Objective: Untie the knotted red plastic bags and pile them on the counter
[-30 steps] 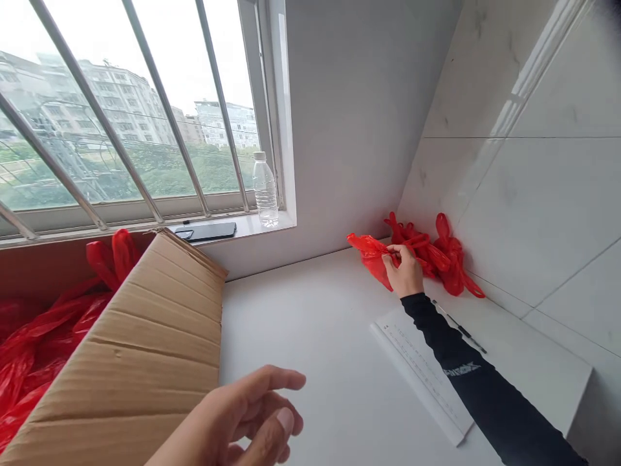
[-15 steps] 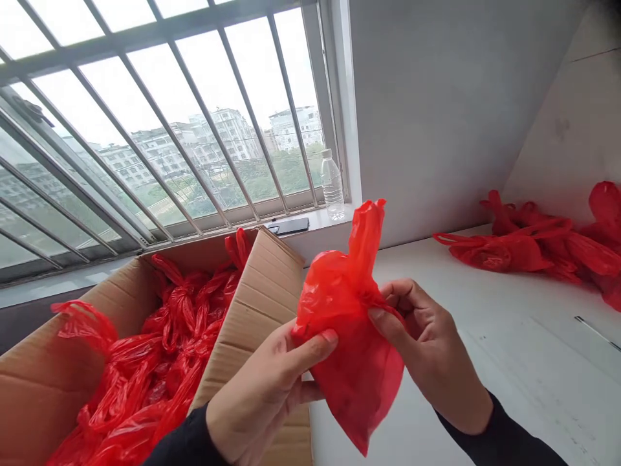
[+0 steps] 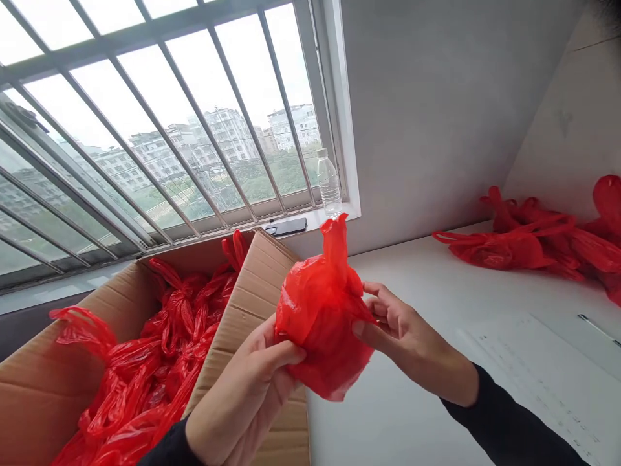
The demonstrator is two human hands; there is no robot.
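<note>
A red plastic bag (image 3: pixel 323 317) is held up in front of me, its gathered top sticking upward and its body rounded out. My left hand (image 3: pixel 257 382) grips its left side, thumb across the front and the other fingers behind. On the right side, my right hand (image 3: pixel 400 333) pinches the film between thumb and fingers. Whatever the bag contains cannot be made out. Just left of my hands stands an open cardboard box (image 3: pixel 242 298), filled with many knotted red plastic bags (image 3: pixel 155 349).
More red bags (image 3: pixel 524 243) lie in a heap on the white table (image 3: pixel 417 421) at the right, near a pen (image 3: pixel 599 329). On the windowsill are a clear bottle (image 3: pixel 328 184) and a dark phone (image 3: pixel 286 226). Window bars (image 3: pixel 194 116) line the left.
Both hands have shifted the bag left and slightly turned it. Its pointed lower corner has pulled up, leaving a rounder shape, and its top now overlaps the foot of the bottle.
</note>
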